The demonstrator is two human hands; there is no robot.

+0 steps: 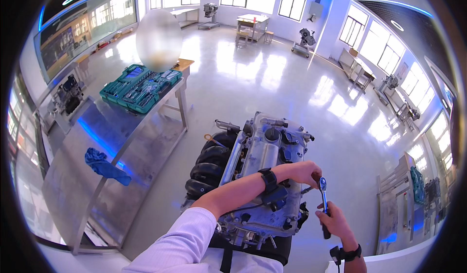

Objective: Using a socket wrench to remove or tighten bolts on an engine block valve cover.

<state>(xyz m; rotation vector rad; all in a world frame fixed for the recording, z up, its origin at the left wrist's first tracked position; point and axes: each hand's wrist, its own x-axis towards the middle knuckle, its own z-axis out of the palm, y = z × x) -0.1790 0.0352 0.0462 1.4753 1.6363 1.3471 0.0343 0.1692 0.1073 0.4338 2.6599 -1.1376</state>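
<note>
A metal engine point(262, 151) with a black intake manifold point(211, 158) on its left side stands below me. My left hand point(306, 173) reaches across it to its right side, fingers closed at the head of a chrome ratchet point(323, 188); what they grip there is too small to make out. My right hand point(333, 217), lower and beyond the engine's right edge, is closed around the ratchet's dark handle, which points down toward me.
A steel workbench point(121, 136) at left carries a green socket set case point(141, 88) and a blue cloth point(104, 168). Another bench point(394, 205) with a green case is at right. Engines on stands point(306, 39) and tables line the far walls. A blurred patch hides part of the background.
</note>
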